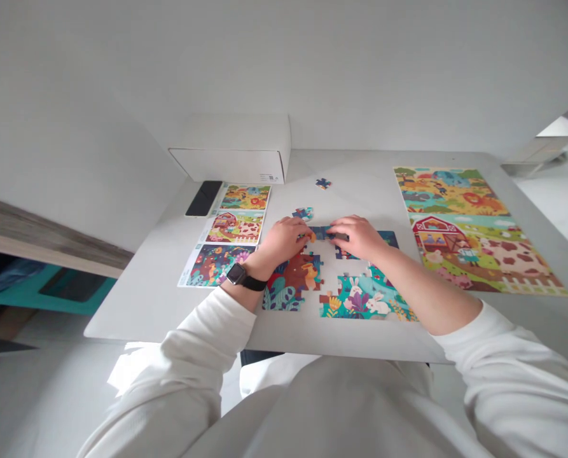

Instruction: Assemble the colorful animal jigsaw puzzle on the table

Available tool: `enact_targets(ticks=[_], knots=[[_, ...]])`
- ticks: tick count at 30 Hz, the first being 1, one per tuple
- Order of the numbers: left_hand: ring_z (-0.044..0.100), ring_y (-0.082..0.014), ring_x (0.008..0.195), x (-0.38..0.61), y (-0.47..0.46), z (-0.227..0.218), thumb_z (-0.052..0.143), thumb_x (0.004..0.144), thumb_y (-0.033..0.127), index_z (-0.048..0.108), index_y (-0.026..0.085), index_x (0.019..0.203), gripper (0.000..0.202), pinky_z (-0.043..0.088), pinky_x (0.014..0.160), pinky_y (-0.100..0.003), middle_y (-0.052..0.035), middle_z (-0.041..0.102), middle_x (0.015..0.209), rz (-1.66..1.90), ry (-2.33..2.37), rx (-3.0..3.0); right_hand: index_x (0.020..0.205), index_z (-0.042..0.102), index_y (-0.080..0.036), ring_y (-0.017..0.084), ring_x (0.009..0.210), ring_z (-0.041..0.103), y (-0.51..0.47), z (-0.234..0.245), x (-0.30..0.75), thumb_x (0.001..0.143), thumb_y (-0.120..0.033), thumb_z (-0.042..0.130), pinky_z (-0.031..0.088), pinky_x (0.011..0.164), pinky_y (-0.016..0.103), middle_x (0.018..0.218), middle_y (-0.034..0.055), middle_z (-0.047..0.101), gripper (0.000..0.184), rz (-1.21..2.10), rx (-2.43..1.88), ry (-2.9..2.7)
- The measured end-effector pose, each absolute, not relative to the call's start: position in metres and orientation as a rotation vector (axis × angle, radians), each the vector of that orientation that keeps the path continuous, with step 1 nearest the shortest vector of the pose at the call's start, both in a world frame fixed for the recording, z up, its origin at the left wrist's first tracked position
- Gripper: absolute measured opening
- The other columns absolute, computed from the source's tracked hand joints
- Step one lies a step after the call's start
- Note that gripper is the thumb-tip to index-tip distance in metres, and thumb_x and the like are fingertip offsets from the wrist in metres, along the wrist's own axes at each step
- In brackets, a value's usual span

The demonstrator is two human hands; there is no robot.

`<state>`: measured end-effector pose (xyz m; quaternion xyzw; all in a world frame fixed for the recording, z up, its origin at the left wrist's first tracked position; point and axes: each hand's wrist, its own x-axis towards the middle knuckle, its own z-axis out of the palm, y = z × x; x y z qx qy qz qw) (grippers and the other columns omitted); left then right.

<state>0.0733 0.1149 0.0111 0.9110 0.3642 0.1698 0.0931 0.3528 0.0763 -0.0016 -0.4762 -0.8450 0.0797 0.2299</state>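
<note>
A partly joined jigsaw puzzle (355, 299) with rabbits, plants and a brown bear lies before me, with a gap through its middle. At its upper edge is a dark blue puzzle piece (319, 233). My left hand (286, 240), wearing a black watch (236, 274), has its fingers closed at the left side of this piece, by an orange patch. Across from it, my right hand (359, 235) pinches at the piece's right side; its fingertips partly cover the edge. Loose joined pieces (303, 213) lie just beyond my left hand.
One loose puzzle piece (322, 184) lies farther back. On the left are a picture sheet (236, 227), a phone (204, 198) and a white box (236, 165) against the wall. Two finished puzzles, a savanna scene (448, 191) and a farm scene (486, 254), lie at the right.
</note>
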Motion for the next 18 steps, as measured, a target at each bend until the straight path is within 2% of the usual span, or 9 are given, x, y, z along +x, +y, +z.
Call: enact_targets(ticks=[5, 11, 14, 18], knots=[[0.066, -0.0303, 0.121, 0.075, 0.108, 0.014, 0.061, 0.105, 0.024, 0.08, 0.029, 0.138, 0.038, 0.05, 0.112, -0.046, -0.0116, 0.073, 0.13, 0.425, 1.113, 2.734, 0.121, 0.086, -0.027, 0.033, 0.117, 0.072, 0.076, 0.001, 0.353, 0.098, -0.029, 0.075, 0.052, 0.108, 0.051, 0.127, 0.0114, 0.082, 0.026, 0.206, -1.316, -2.37], [0.062, -0.033, 0.125, 0.077, 0.099, 0.019, 0.056, 0.111, 0.035, 0.079, 0.034, 0.14, 0.038, 0.05, 0.11, -0.049, -0.0124, 0.069, 0.135, 0.341, 1.147, 2.783, 0.122, 0.087, -0.028, 0.033, 0.117, 0.069, 0.075, 0.002, 0.351, 0.101, -0.026, 0.068, 0.05, 0.108, 0.052, 0.126, 0.0111, 0.08, 0.028, 0.178, -1.333, -2.405], [0.062, -0.0336, 0.125, 0.078, 0.097, 0.019, 0.056, 0.111, 0.036, 0.079, 0.033, 0.141, 0.038, 0.051, 0.109, -0.05, -0.0129, 0.069, 0.135, 0.339, 1.152, 2.804, 0.12, 0.087, -0.029, 0.032, 0.115, 0.068, 0.074, 0.002, 0.35, 0.101, -0.018, 0.063, 0.051, 0.108, 0.053, 0.125, 0.0107, 0.08, 0.034, 0.156, -1.337, -2.405], [0.065, -0.0315, 0.122, 0.078, 0.099, 0.015, 0.056, 0.109, 0.03, 0.079, 0.031, 0.138, 0.037, 0.051, 0.111, -0.048, -0.0118, 0.071, 0.133, 0.391, 1.119, 2.768, 0.126, 0.085, -0.029, 0.03, 0.117, 0.069, 0.073, 0.013, 0.359, 0.092, -0.002, 0.053, 0.053, 0.109, 0.05, 0.129, 0.009, 0.079, 0.054, 0.176, -1.338, -2.282]])
